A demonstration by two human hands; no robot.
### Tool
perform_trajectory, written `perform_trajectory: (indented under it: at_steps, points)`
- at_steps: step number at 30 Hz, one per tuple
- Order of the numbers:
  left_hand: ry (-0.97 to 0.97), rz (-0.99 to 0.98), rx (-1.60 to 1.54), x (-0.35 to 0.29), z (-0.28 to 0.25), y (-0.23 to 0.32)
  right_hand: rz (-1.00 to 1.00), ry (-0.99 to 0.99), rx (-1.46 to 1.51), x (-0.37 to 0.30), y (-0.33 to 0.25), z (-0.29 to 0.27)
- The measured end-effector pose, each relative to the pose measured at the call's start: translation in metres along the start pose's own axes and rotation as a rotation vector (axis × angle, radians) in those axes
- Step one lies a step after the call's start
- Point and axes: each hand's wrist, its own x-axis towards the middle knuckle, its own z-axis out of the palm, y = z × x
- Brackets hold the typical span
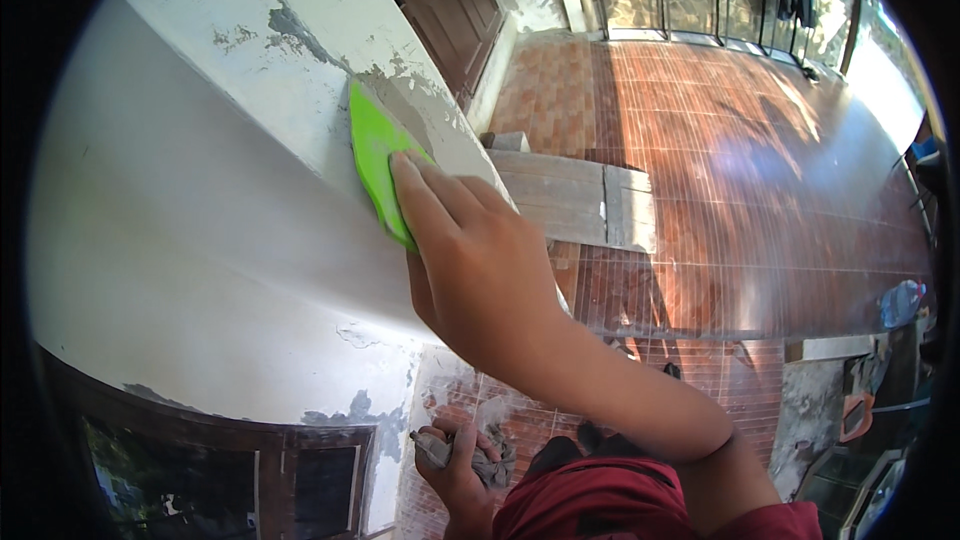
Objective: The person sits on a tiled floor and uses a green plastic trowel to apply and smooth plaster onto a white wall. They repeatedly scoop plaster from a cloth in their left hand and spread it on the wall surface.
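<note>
My right hand [485,265] reaches up and grips a bright green plastic putty spreader [374,145], fingers laid over its face and the thumb side hidden. The spreader's edge rests against the white wall [290,90], beside a strip of grey filler [395,100] and patches of flaked paint. Low down, my left hand [462,475] is closed around a grey crumpled bundle [492,462]; a smooth grey lump [432,448] shows at its fingers. Whether lump and bundle are one thing, I cannot tell.
A dark wooden window frame [270,440] sits in the wall at lower left, and a brown door [440,0] stands beyond. Grey boards [560,195] lie on the red tiled floor [720,180]. A plastic bottle [901,303] is at far right, near a glass-paned frame [845,485].
</note>
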Motion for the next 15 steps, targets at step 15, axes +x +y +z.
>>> perform_trajectory:
  at_steps: [15]
  points:
    - [-0.028, -0.002, -0.091, 0.007, 0.001, -0.007, 0.206, 0.050, 0.168, -0.036, 0.011, -0.041]
